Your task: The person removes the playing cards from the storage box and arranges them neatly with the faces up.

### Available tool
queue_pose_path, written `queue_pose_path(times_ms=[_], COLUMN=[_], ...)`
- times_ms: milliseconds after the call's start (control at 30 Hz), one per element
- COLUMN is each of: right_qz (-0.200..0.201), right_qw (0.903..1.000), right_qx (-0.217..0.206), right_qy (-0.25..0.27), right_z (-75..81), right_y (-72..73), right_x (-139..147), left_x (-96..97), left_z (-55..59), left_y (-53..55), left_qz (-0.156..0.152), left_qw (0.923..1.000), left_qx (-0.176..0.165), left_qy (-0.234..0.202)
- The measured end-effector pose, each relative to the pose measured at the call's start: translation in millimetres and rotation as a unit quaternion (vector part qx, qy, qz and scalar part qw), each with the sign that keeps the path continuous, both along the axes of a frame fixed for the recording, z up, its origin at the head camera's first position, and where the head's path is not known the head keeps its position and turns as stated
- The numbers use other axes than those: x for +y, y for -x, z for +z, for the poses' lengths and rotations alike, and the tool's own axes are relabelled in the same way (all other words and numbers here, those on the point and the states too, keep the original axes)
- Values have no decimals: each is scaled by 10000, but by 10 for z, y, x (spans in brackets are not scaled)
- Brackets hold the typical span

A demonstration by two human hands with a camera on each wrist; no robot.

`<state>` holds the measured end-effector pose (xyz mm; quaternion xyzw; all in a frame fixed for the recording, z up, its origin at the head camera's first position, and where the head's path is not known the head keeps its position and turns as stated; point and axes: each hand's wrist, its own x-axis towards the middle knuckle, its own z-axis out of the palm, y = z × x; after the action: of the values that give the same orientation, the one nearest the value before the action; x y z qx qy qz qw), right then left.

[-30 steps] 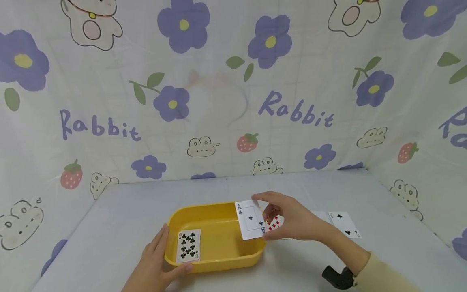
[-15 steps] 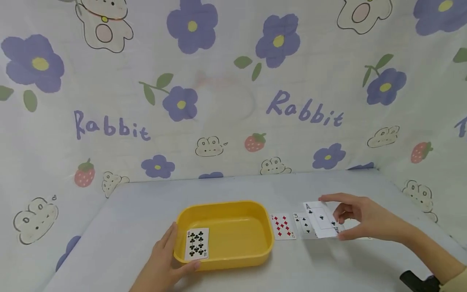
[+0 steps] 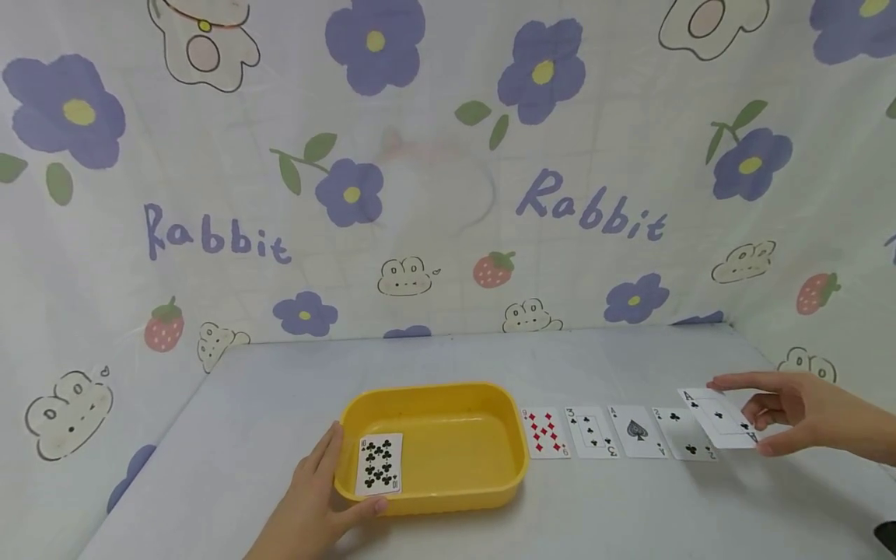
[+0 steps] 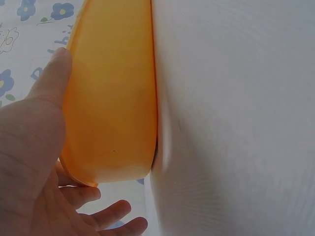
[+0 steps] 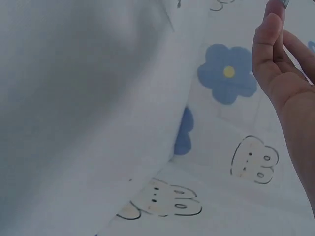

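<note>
We find the grip of the right hand [image 3: 812, 408] clamped by thumb and fingertip on the ace of clubs [image 3: 715, 424], right side of the head frame. The card lies left of the grip, its long axis slanting upper left to lower right, overlapping in view the two of clubs [image 3: 680, 437]. Well apart, the left hand [image 3: 308, 486] rests loosely at the yellow tray [image 3: 462, 455], lower centre. Only the left wrist view shows fingertips clear of the tray; the right wrist view does not confirm the card.

Yellow tray [image 3: 458, 460], black-pipped white ace of clubs [image 3: 715, 418] and ten of clubs [image 3: 379, 464], red-pipped white nine of diamonds [image 3: 546, 433], white cloth backdrop [image 3: 448, 315] printed with purple yellow-centred flowers [image 3: 350, 193], green leaves [image 3: 473, 113], red strawberries [image 3: 493, 271]
</note>
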<state>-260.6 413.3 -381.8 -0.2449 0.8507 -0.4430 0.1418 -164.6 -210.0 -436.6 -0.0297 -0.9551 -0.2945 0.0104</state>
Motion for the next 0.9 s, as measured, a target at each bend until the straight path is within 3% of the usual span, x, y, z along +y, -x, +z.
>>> queue_pose_path(times_ms=[400, 567, 900], right_qz=[-407, -270, -846], right_qw=[9974, 9976, 9882], right_qx=[-453, -196, -413], right_qy=[-394, -608, -1207], right_z=[-257, -353, -425], right_y=[120, 176, 241], right_x=[314, 349, 348], left_x=[-9, -10, -23], left_z=[-3, 21, 2], left_y=[-3, -1, -7], left_qz=[-57, -38, -58], left_qw=[10000, 10000, 10000], left_qx=[38, -5, 59], left_qy=[-6, 16, -45])
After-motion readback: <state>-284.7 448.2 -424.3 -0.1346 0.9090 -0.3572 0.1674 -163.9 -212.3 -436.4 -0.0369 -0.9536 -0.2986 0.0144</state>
